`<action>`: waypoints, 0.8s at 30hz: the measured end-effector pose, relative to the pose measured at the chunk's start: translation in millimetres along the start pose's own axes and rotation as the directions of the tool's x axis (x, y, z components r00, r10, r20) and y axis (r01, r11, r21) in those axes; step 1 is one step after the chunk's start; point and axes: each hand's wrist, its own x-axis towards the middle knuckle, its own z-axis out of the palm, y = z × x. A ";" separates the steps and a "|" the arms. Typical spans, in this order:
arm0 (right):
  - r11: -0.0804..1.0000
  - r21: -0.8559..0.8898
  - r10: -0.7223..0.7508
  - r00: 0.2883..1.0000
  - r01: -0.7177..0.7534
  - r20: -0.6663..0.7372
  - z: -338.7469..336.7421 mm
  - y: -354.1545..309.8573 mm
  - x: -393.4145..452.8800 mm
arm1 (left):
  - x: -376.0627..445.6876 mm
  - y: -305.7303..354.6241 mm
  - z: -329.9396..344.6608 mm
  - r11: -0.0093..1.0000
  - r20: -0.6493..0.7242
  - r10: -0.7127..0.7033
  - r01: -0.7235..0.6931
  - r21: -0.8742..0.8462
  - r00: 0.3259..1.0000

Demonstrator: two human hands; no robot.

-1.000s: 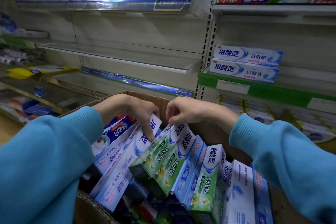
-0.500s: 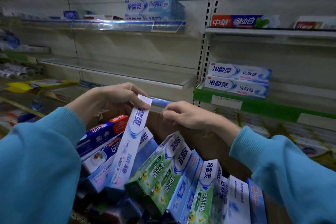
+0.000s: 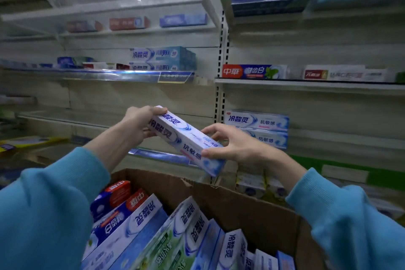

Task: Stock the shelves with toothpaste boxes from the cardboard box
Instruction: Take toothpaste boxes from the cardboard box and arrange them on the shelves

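My left hand (image 3: 140,123) and right hand (image 3: 232,144) grip one white toothpaste box (image 3: 186,140) above the cardboard box (image 3: 252,208); sparsely stocked shelves (image 3: 306,85) from 10 to 2 o'clock.

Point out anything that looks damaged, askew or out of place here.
Nothing looks damaged. The cardboard box holds toothpaste boxes leaning at mixed angles, loosely packed. The left hand and right hand hold a white box tilted, intact.
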 end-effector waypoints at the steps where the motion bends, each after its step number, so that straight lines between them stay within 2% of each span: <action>1: 1.000 -0.023 -0.003 0.999 0.002 -0.039 -7.3 5.9 -2.0 | -0.9 -1.0 7.5 0.999 0.014 -0.024 0.024 -0.023 1.000; 5: 0.999 -0.043 0.013 0.981 -0.022 -0.192 -36.4 28.8 -17.7 | -6.1 -6.1 36.7 0.997 0.101 -0.037 0.044 -0.066 0.994; 9: 0.998 0.022 0.059 0.952 -0.055 -0.301 -56.9 55.3 -35.1 | -11.7 -14.3 62.1 0.997 0.311 0.076 -0.071 -0.027 0.947; 12: 0.985 0.157 0.137 0.871 -0.070 -0.471 -72.0 75.0 -43.5 | -13.6 -21.3 78.9 0.990 0.397 0.140 -0.119 -0.077 0.907; 14: 0.972 0.221 0.196 0.776 -0.075 -0.599 -79.8 86.6 -47.2 | -13.9 -24.6 91.6 0.981 0.397 0.161 -0.102 -0.166 0.903; 16: 0.964 0.256 0.232 0.708 -0.074 -0.667 -83.7 96.4 -49.9 | -13.6 -26.0 104.5 0.970 0.385 0.157 -0.070 -0.231 0.910; 21: 0.934 0.348 0.299 0.715 -0.082 -0.632 -88.2 109.5 -57.0 | -7.7 -32.3 128.6 0.953 0.335 0.126 -0.020 -0.301 0.934; 24: 0.923 0.380 0.323 0.640 -0.051 -0.697 -91.4 112.4 -57.6 | -2.5 -35.4 140.9 0.942 0.313 0.136 -0.025 -0.335 0.940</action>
